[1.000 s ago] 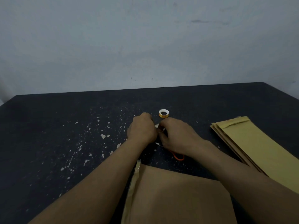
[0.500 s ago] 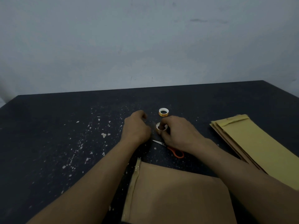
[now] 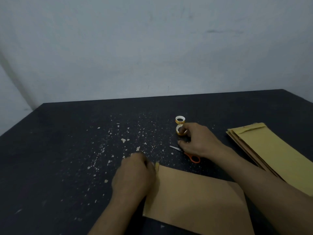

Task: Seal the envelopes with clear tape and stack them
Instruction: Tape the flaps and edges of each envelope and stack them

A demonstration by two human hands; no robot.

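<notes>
Head view, read from my remote station. Chief risk: any clear strip drawn from the tape roll point(image 3: 177, 129) would be invisible against the dark desk point(image 3: 67, 150). I judge it could twist, stick to itself or catch on the speckled surface before reaching the flap point(image 3: 157, 167); I can make out no strip at all. Second risk: the flap, at the envelope's left short edge, stands slightly raised at its far corner, and taping over it unflattened would leave a wrinkle or a gap. Third: the right hand point(image 3: 199, 143) lies partly over the scissors point(image 3: 193, 158), whose blades point left, so a blind reach could nick a finger. The left hand point(image 3: 133, 175) is blurred, its fingers point(image 3: 149, 164) curled down at the flap corner; whether they pinch flap or tape I cannot tell. One of the right fingers point(image 3: 182, 132) is hooked through the roll's core. The envelope point(image 3: 194, 197) is plain brown paper, flat and slanted before me, unsealed by my judgement. A fanned stack of envelopes point(image 3: 271, 155) lies well apart to the right; a second roll point(image 3: 180, 119) stands just beyond the first.
</notes>
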